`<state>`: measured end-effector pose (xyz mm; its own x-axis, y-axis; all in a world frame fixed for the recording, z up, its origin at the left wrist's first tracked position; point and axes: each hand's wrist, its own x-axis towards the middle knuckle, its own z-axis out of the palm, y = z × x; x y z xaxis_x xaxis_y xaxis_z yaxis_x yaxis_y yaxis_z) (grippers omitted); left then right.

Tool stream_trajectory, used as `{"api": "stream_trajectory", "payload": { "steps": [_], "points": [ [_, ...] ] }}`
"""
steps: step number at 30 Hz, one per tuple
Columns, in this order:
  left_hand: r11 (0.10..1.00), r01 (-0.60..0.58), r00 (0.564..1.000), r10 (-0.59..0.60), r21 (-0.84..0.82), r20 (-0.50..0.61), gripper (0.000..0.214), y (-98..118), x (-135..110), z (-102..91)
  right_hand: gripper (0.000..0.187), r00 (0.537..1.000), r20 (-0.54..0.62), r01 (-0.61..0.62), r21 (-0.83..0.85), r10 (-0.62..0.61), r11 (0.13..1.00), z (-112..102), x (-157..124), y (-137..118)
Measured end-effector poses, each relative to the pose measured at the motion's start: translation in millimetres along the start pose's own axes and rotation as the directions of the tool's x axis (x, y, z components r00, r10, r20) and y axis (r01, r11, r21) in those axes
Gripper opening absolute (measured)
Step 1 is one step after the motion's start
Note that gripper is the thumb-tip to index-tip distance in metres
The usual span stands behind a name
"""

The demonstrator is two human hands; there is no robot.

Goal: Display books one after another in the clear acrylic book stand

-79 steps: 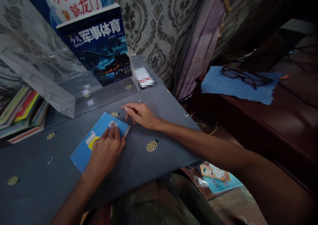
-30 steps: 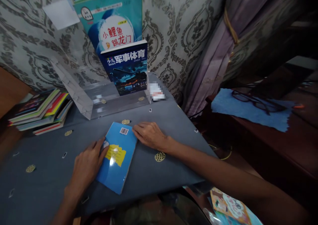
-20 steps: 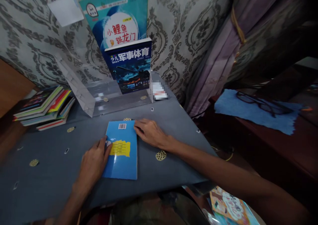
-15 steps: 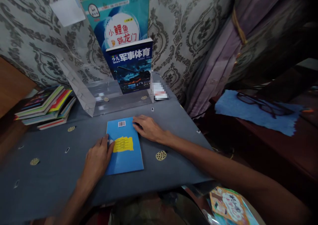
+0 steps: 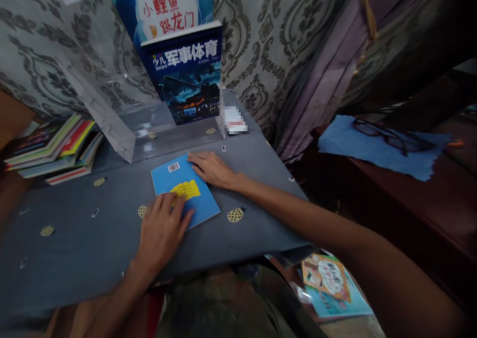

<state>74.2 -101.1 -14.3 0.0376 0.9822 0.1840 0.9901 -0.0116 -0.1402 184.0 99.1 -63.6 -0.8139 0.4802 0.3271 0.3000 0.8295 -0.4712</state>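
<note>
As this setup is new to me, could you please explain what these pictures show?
There is no machine: a person works with two bare hands. Every picture comes from one camera worn on the person's head, looking forward and down. On the table lies a blue book, with its barcode facing up. The left hand rests on its lower left part; the right hand touches its upper right corner. Whether that one grips, I cannot tell. Beyond is a clear stand holding a dark book, with a teal book behind. A stack of books is at left; at right, glasses lie on a cloth.
</note>
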Motion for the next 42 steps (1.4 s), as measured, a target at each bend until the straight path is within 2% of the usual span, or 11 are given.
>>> {"api": "stream_trajectory", "payload": {
  "steps": [3, 7, 11, 15, 19, 24, 34, 42],
  "points": [
    [0.985, -0.162, 0.982, 0.156, -0.056, -0.104, 0.040, 15, -4, 8.8, 0.031, 0.999, -0.024, 0.027, 0.016, -0.027, 0.999, 1, -8, 0],
    [0.976, -0.214, 0.963, 0.206, -0.029, -0.177, 0.036, 21, -4, 15.3, 0.029, 0.996, -0.063, 0.070, 0.073, -0.066, 0.995, -3, -31, -3],
    [0.965, -0.260, 0.933, 0.259, 0.029, -0.249, 0.033, 18, -3, 16.6, 0.025, 0.991, -0.105, 0.113, 0.263, -0.088, 0.958, -13, -56, -11],
    [0.960, -0.275, 0.926, 0.277, 0.046, -0.257, 0.034, 19, -3, 12.9, 0.022, 0.996, -0.087, 0.017, 0.499, 0.031, 0.866, -24, -71, -20],
    [0.954, -0.294, 0.926, 0.298, 0.050, -0.234, 0.031, 20, -1, 6.8, 0.023, 0.992, -0.034, -0.075, 0.620, 0.123, 0.781, -31, -78, -26],
    [0.946, -0.320, 0.909, 0.322, 0.050, -0.264, 0.031, 18, 0, 6.8, 0.024, 0.994, -0.027, -0.062, 0.654, 0.106, 0.754, -36, -86, -30],
    [0.931, -0.361, 0.901, 0.362, 0.052, -0.237, 0.030, 16, 2, 4.0, 0.025, 0.994, -0.061, -0.026, 0.676, 0.090, 0.736, -40, -93, -32],
    [0.933, -0.354, 0.904, 0.358, 0.060, -0.235, 0.029, 17, 1, 5.2, 0.025, 0.988, -0.149, 0.089, 0.717, 0.028, 0.691, -42, -93, -34]
  ]
}}
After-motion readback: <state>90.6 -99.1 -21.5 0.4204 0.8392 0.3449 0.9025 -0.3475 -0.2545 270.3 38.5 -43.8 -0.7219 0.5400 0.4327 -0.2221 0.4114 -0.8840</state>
